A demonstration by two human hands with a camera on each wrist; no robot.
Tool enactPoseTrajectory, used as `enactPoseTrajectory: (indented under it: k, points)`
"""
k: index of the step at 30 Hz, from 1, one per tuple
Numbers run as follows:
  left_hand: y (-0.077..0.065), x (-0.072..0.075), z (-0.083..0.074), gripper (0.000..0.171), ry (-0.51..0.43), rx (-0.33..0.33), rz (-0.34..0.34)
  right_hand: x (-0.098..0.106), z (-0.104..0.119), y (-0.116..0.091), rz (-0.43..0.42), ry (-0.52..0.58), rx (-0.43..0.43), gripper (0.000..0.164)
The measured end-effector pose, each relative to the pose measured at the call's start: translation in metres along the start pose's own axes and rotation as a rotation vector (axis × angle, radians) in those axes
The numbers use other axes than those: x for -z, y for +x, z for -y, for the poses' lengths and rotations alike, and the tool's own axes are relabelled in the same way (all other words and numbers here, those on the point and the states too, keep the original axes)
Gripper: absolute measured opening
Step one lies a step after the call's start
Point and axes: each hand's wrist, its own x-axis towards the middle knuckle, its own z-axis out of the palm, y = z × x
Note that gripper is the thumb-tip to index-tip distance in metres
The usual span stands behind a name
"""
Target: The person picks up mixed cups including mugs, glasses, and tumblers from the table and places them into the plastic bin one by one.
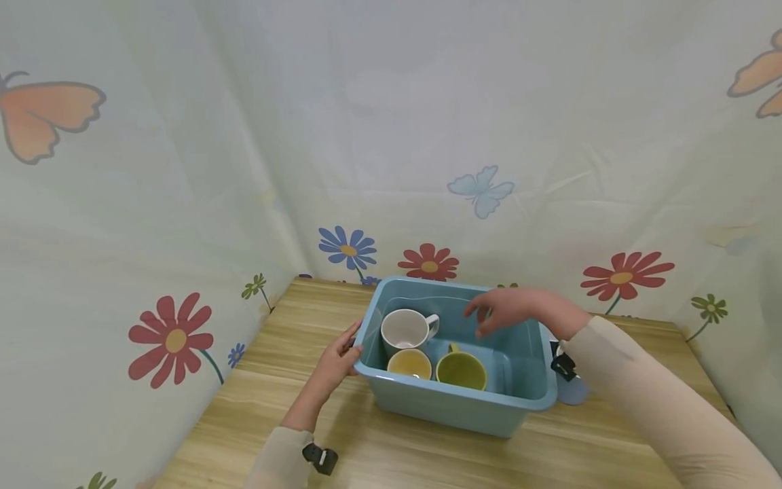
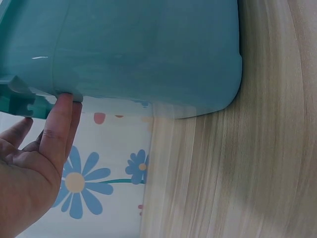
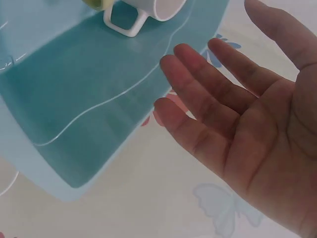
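A light blue plastic bin (image 1: 452, 407) stands on the wooden table. My left hand (image 1: 337, 354) holds its left end, thumb at the rim and fingertips against the wall under the lip, as the left wrist view shows with the hand (image 2: 37, 158). Over the bin's right half hovers my right hand (image 1: 510, 312), with nothing in it. In the right wrist view its fingers (image 3: 198, 99) are spread and loosely bent. Inside the bin's left side are a white mug (image 1: 406, 331) and a cup with a yellow inside (image 1: 411, 365). A green mug (image 1: 461, 371) sits near the middle.
The wood-grain table (image 1: 342, 435) extends around the bin. Behind and beside it hangs a pale curtain (image 1: 391, 136) printed with flowers and butterflies. A flat bluish round thing (image 1: 572, 392) lies by the bin's right end, partly under my right forearm.
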Motion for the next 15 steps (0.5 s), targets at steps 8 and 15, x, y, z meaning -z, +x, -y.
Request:
enactPoseTrajectory:
  k: [8, 15]
  points:
    - [0.0, 0.0, 0.0, 0.062, -0.014, 0.003, 0.005, 0.001, -0.003, -0.017, -0.086, 0.028, 0.069, 0.047]
    - [0.0, 0.0, 0.0, 0.062, -0.009, 0.0, 0.006, 0.0, -0.012, -0.028, -0.158, 0.082, 0.1, 0.046]
